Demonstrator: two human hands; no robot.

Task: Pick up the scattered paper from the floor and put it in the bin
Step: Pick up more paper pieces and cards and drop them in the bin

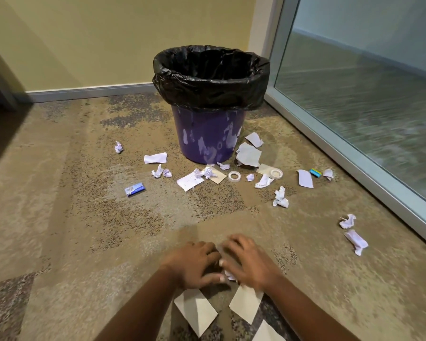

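Beige sheets (196, 311) bottom centre, left hand (194, 263) and right hand (250, 262) side by side gathering a white scrap (229, 276), grip too blurry to tell, next it probably needs lifting to the bin (207, 134).

No writing here can be read. A small blue packet (134, 189) lying on the floor (84, 217) carries a line of white lettering, too blurred to make out. A flat white sheet (190, 181) near the bin (207, 139) shows faint printed marks, too small to read.
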